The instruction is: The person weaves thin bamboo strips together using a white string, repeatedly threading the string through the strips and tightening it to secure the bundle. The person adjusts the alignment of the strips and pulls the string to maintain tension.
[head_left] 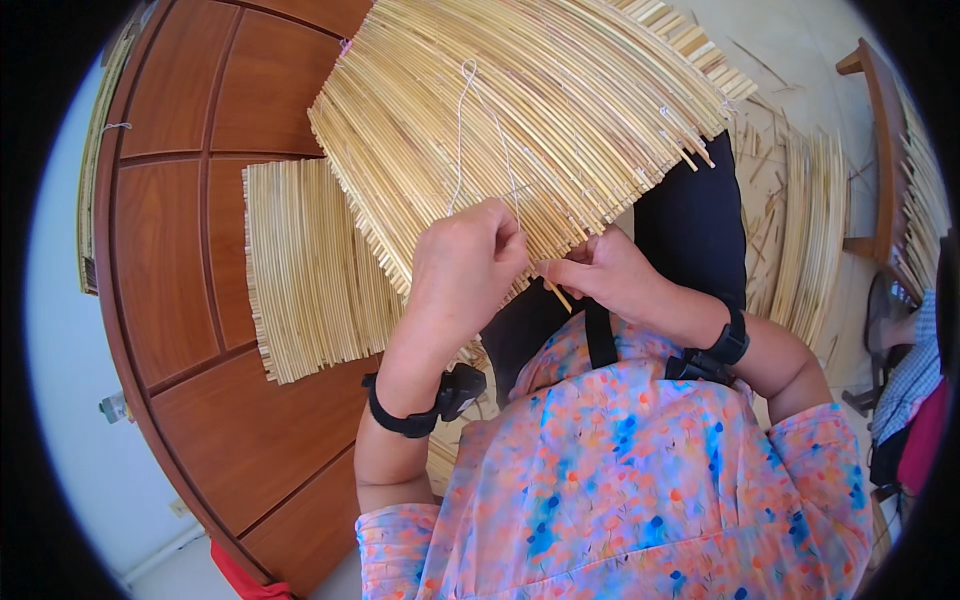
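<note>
Supports a pale reed mat (540, 120) across the lap, over black trousers (690, 220). Clenches the left hand (468, 250) over the near edge of the mat, grasping white thread (460, 150) looped up across the reeds. Grips the same edge with the right hand (612, 272), just beside the left, close to one reed (558, 295) jutting out; cannot tell the exact hold of the partly hidden fingers. Has a second mat (305, 270) at left, lying on brown wooden panels (170, 260), and scattered reed scraps (758, 185) at right, near a wooden bench (885, 150).
</note>
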Tool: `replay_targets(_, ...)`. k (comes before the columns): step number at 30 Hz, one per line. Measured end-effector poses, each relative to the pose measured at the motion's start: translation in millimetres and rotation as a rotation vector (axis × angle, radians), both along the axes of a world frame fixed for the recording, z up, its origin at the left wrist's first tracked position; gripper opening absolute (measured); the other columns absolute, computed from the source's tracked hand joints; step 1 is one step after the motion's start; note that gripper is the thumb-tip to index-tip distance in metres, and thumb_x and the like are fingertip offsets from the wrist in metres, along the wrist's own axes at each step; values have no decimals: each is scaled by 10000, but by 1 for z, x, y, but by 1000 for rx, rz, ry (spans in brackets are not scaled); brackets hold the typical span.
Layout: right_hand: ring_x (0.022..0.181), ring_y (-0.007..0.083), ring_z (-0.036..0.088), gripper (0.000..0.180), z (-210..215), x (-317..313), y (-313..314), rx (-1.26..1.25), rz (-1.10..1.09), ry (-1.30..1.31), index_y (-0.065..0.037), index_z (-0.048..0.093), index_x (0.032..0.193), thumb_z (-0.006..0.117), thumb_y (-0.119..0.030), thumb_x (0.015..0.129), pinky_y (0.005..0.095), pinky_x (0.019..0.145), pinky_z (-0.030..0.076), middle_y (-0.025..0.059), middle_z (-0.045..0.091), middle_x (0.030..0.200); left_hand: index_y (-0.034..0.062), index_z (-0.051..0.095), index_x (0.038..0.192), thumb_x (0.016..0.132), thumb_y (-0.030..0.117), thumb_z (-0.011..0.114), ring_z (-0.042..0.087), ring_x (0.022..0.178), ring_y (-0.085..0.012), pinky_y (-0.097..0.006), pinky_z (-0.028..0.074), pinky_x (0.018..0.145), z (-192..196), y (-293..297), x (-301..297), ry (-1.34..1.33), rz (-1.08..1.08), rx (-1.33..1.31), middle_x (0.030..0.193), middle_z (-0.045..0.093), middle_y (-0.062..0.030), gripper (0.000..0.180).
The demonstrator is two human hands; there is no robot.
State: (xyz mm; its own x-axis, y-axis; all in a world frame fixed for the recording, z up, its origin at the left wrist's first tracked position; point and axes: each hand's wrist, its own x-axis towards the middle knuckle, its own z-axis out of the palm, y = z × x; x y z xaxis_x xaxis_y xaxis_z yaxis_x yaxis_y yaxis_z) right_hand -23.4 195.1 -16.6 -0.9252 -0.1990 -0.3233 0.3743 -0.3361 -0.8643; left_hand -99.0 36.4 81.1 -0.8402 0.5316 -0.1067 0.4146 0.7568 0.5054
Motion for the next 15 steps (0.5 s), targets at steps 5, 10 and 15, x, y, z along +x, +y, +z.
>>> replay_targets(5, 590, 69, 539, 253, 3, -1, 3, 24, 15, -9, 21, 743, 908, 771, -230, 896, 254, 531, 437, 15, 658, 714, -16, 646, 830, 836, -4, 700, 618, 645, -101, -278, 509, 612, 5, 3, -8, -85, 7, 64, 696, 653, -59, 56)
replay_targets(10, 611, 74, 561, 264, 6, -3, 5, 49, 58, -38, 40, 737, 938, 775, -217, 893, 250, 550, 459, 31, 688, 755, -4, 616, 833, 846, -54, 666, 599, 671, -60, -238, 499, 606, 5, 8, -9, -205, 57, 143, 727, 622, -12, 72)
replay_targets(15, 698, 100, 637, 218, 6, -5, 6, 13, 13, 19, 22, 726, 1025, 756, -146, 891, 261, 599, 503, 51, 711, 815, 40, 598, 893, 820, -65, 648, 645, 598, -227, -329, 512, 569, 0, 14, 6, -166, 34, 272, 695, 608, -99, 137)
